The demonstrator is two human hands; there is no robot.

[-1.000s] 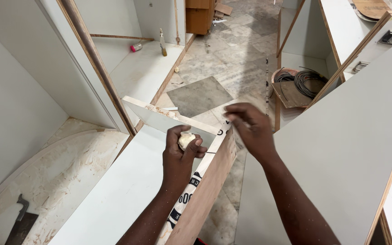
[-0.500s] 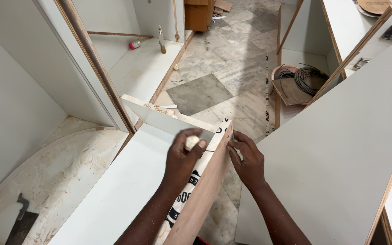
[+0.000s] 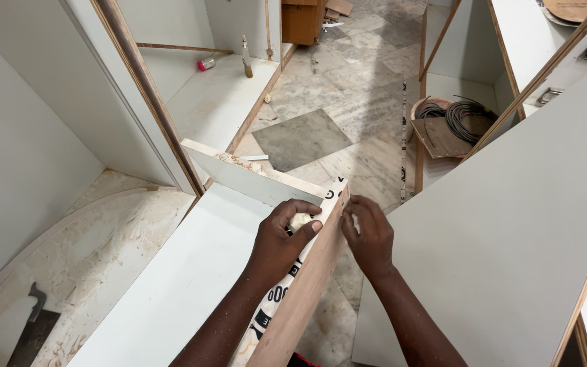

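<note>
Where the two hands meet at the centre of the frame, a plywood board point(image 3: 307, 285) stands on edge, running from the bottom middle up toward the centre. Its brown face turns to the right, and its narrow top edge carries a strip of white tape with black printing (I leave the printing unread). The board's upper end sits against a white laminated panel point(image 3: 171, 278) that lies flat to its left, with a short white upright piece point(image 3: 239, 173) crossing at the far end.

The left hand point(image 3: 283, 241) is clenched around a small pale lump point(image 3: 300, 221), pressed near the board's top edge; what the lump is cannot be told. The right hand point(image 3: 369, 238) rests on the brown side of the board, just below the top corner, fingers curled against it and pinching something small and pale that is mostly hidden.

Compared with a second ago, the right hand has come down from above the board's corner to its right face, closer to the left hand. Half a second ago it was already on that side, slightly lower in the frame; the left hand has kept its hold on the lump throughout.

A large grey-white panel point(image 3: 511, 238) leans at the right. Coiled cables point(image 3: 467, 115) lie in a basin at the upper right, and a saw point(image 3: 32, 326) rests among the sawdust at the lower left.
</note>
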